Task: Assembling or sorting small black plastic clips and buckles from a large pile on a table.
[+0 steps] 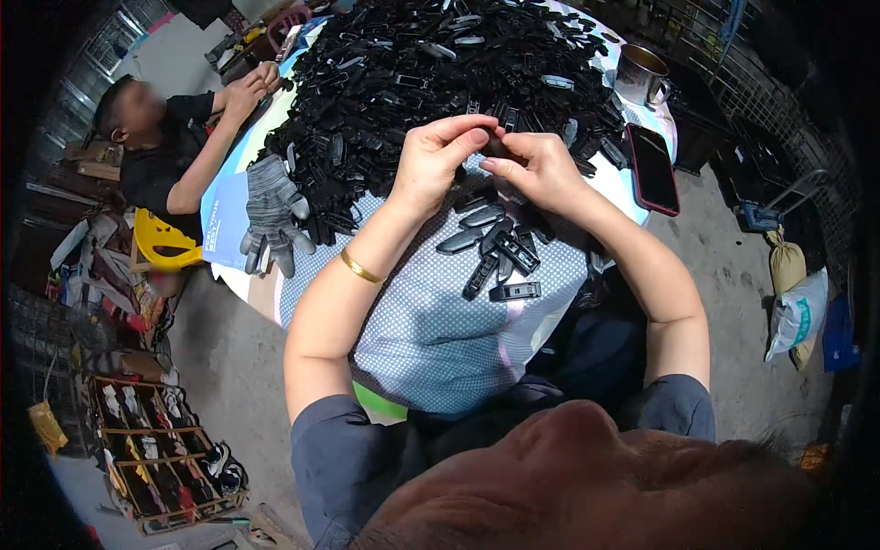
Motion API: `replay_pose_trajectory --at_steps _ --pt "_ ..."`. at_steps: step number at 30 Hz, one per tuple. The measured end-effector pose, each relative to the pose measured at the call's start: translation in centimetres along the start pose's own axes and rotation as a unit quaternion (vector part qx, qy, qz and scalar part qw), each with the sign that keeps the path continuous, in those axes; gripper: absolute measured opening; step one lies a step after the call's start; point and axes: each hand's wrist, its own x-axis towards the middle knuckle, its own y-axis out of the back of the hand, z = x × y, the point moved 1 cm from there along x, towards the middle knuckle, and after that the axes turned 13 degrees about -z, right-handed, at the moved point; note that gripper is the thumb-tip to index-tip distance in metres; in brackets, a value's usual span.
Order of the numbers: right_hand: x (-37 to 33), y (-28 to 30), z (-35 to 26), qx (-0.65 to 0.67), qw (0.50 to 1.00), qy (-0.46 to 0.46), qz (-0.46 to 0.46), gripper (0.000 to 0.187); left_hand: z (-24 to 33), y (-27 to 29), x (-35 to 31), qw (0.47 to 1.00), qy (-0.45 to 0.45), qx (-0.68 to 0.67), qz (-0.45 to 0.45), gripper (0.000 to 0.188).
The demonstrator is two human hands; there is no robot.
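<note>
My left hand (429,167) and my right hand (547,174) meet above the near edge of a heap of black plastic parts (385,105). Thumbs and forefingers of both are closed on a small dark part (496,145), mostly hidden by the fingertips. Its exact kind cannot be made out. Just below the hands, several loose black plastic parts (483,268) lie on a patterned cloth (426,325) that hangs over the table edge toward my lap. Some are long with rounded ends, others show slots and openings.
A grey work glove (272,206) lies left of the heap. On the right are a phone (653,174) and a metal mug (640,78). Another person (151,147) works at the table's left side, near a yellow plastic seat (156,246). Sacks (797,307) stand on the floor at right.
</note>
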Motion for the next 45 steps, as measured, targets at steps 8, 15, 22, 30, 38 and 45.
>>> replay_pose_trajectory --at_steps 8,15,22,30,38,45 --pt "6.8 4.6 4.6 -0.164 0.986 -0.005 0.034 0.027 -0.6 -0.2 0.3 0.931 0.13 0.27 -0.207 0.027" --pt "12.9 1.4 5.8 -0.354 0.934 -0.045 0.028 0.025 -3.1 0.1 1.9 0.869 -0.03 0.491 -0.06 0.021" --pt "10.8 2.9 5.1 -0.296 0.947 -0.079 0.091 0.031 -4.8 -0.1 2.1 0.804 -0.01 0.588 -0.087 0.03" --pt "2.8 4.5 2.2 0.259 0.964 -0.049 0.043 0.048 -3.3 0.4 1.6 0.966 0.072 0.248 0.017 0.029" --pt "0.4 2.3 1.6 0.437 0.897 -0.042 0.061 0.034 -1.6 -0.7 1.2 0.995 0.078 0.051 0.017 0.037" --pt "0.1 1.4 2.1 0.114 0.99 -0.029 0.076 0.023 -0.6 -0.2 0.7 0.996 0.077 -0.028 0.042 0.033"
